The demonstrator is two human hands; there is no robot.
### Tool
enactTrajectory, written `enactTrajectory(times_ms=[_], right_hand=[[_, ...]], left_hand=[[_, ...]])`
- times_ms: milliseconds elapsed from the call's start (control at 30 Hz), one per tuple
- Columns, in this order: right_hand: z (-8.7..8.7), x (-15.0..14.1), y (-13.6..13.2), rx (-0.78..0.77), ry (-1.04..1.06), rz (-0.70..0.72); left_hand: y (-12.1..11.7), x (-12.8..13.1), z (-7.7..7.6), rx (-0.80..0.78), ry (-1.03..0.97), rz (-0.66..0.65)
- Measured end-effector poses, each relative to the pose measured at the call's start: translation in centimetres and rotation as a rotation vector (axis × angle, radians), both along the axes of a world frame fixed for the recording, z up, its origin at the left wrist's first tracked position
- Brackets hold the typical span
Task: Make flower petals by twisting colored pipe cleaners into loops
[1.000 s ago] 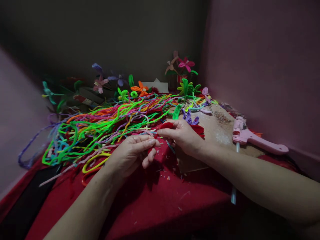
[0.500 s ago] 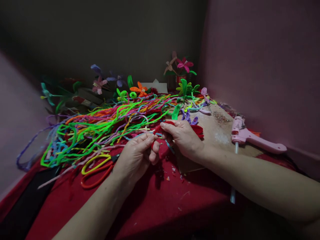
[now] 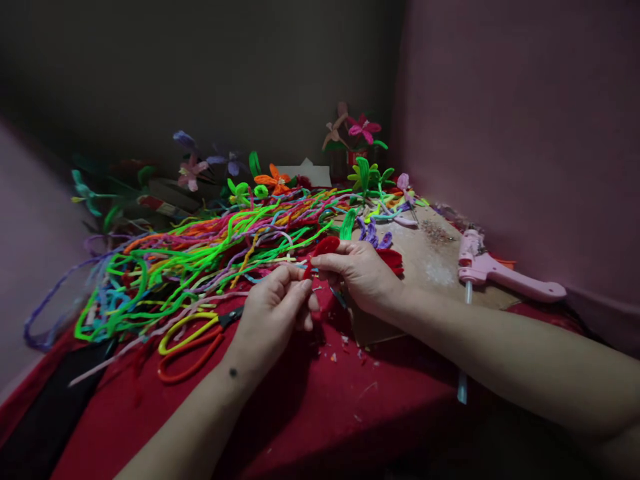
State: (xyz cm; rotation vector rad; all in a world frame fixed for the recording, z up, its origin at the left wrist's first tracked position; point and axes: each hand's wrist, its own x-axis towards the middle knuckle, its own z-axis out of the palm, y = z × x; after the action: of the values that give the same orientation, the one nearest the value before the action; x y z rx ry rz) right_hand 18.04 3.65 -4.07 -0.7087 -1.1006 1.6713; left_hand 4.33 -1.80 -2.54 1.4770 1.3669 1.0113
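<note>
Between my hands is a red pipe cleaner (image 3: 326,245), bent into a petal-like loop at its upper end. My left hand (image 3: 275,303) pinches its lower end between thumb and forefinger. My right hand (image 3: 365,273) grips it just above, fingers closed near the loop's base. More red fuzzy petals (image 3: 391,261) lie on the cardboard just behind my right hand. Left of my left hand rest scissors (image 3: 190,343) with yellow and red handles, their blades partly hidden by the hand and the pile.
A heap of colourful pipe cleaners (image 3: 200,247) spreads over the red cloth (image 3: 320,413). On the cardboard (image 3: 440,267) lie purple petals (image 3: 373,233), with a pink glue gun (image 3: 495,270) at its right edge. Finished pipe-cleaner flowers (image 3: 273,179) stand at the back.
The red loop now shows upright above my fingers. My left hand has turned, its thumb and forefinger pinching lower on the piece. The whole view has shifted slightly.
</note>
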Motion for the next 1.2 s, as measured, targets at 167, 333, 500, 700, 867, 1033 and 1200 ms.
enactTrajectory(times_ms=[167,333,500,700,867,1033,1200], right_hand=[[-0.1,0.2,0.3,0.043,-0.093,0.013],[0.4,0.2,0.0,0.169,-0.152,-0.024],[0.4,0.0,-0.6,0.11,-0.288,0.149],[-0.1,0.2,-1.9,0.586,-0.561,0.545],[0.2,0.0,-2.2,0.727,-0.701,0.718],[0.8,0.1,-1.7,0.643,-0.743,0.796],[0.5,0.4,-1.3,0.511,-0.607,0.828]], left_hand=[[-0.1,0.1,-0.3,0.211,0.342,0.092],[0.3,-0.6,0.4,0.144,0.31,0.087],[1.1,-1.8,1.2,0.228,0.258,0.25],[3.5,-1.4,2.5,0.204,0.339,0.16],[5.8,2.4,2.9,0.16,0.481,-0.08],[7.7,5.4,2.3,0.205,0.629,-0.251],[8.9,5.7,1.9,0.277,0.732,-0.172]])
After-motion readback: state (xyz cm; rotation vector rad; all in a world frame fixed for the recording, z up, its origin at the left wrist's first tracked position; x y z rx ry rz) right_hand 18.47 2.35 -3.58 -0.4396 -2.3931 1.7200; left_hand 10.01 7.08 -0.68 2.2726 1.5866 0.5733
